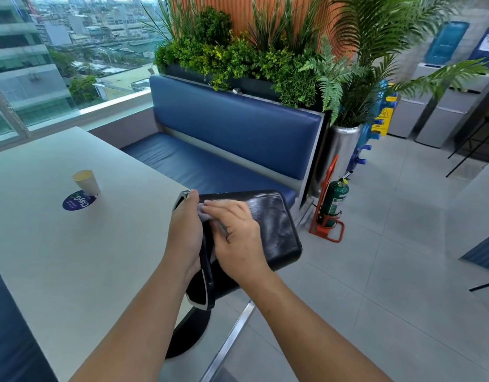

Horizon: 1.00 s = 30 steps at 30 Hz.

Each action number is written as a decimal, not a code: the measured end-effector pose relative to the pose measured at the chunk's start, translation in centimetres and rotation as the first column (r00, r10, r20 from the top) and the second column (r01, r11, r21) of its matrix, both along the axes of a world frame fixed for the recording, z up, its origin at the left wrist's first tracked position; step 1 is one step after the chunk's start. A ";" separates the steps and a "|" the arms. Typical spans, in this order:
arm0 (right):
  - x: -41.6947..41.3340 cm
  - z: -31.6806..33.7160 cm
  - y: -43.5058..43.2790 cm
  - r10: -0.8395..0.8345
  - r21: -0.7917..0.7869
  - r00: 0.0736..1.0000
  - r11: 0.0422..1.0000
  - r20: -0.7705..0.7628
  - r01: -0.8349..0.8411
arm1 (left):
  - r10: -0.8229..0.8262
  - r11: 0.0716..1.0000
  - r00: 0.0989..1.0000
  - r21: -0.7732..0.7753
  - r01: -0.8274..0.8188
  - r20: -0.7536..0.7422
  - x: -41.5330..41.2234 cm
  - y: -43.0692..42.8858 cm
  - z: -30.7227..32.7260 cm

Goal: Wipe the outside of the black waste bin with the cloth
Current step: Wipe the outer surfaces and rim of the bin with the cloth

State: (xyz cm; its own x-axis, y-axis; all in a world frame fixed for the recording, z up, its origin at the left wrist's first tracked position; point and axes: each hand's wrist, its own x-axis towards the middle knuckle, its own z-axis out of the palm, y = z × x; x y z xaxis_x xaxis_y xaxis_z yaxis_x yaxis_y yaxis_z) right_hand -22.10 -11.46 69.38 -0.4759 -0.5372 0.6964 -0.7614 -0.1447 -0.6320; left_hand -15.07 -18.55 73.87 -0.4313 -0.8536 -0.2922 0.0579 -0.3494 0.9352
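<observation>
Here the black waste bin (273,227) is being held tipped on its side, off the floor, just beside the table (72,257) edge, its rim being gripped by the left hand (184,232). The cloth (203,213) is being pressed against its upper wall under the right hand (235,238)'s flattened fingers.

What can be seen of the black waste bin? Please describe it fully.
The black waste bin is glossy, seemingly plastic, with rounded corners and pale streaks. It is held in the air on its side beside the table, its open rim toward the person, its base pointing away. The left hand grips the rim; the right hand presses a pale cloth on its upper wall.
</observation>
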 end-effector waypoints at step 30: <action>2.1 -2.5 3.2 0.011 0.216 0.993 0.976 -0.116 0.015 | -0.084 0.916 0.970 0.366 0.166 -0.228 1.5 2.5 -2.0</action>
State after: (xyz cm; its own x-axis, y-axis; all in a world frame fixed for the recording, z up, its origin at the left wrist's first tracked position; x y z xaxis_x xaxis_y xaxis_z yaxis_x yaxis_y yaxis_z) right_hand -20.02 -8.28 66.87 -0.4000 -0.6804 0.6141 -0.8315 -0.0125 -0.5554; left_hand -13.57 -16.10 71.92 -0.6118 -0.6302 -0.4780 0.1645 -0.6925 0.7024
